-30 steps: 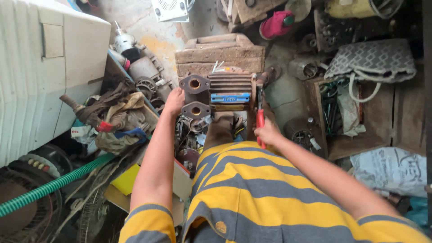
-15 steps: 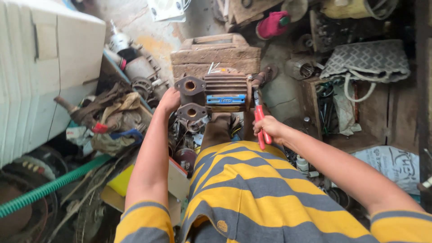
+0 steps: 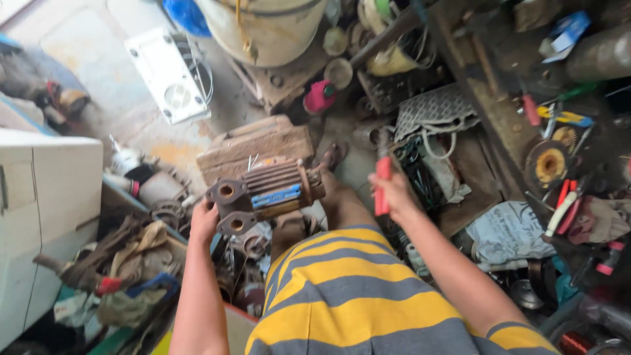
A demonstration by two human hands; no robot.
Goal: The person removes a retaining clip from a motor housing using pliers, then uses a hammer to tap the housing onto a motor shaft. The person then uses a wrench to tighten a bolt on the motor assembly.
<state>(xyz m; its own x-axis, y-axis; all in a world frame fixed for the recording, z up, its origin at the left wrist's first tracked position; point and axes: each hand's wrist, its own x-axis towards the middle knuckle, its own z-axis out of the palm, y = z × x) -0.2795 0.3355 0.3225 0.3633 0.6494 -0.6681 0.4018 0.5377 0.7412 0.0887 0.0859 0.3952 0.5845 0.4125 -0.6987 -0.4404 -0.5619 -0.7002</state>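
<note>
My left hand (image 3: 204,220) is wrapped around the flanged end of the rusty ribbed pump motor (image 3: 266,194), fingers curled tight on the casting beside its two round ports. The motor lies on its side just past my knees, at about 11 o'clock from my striped shirt (image 3: 355,296), its long axis running from 8 o'clock to 2 o'clock, with a blue plate on its flank. A weathered wooden block (image 3: 253,148) sits right behind it at 12 o'clock.

My right hand (image 3: 394,194) is closed in a fist around the red handle of a tool (image 3: 382,177), which stands nearly upright, its dark metal end pointing to 12 o'clock; I cannot tell what kind of tip it has. That hand is at 3 o'clock from the motor, near it but apart.

A grey woven bag (image 3: 434,115) lies at 1 o'clock beyond the tool, a white cabinet (image 3: 39,210) stands at 9 o'clock, and a pile of rags and scrap (image 3: 125,263) sits at 8 o'clock
</note>
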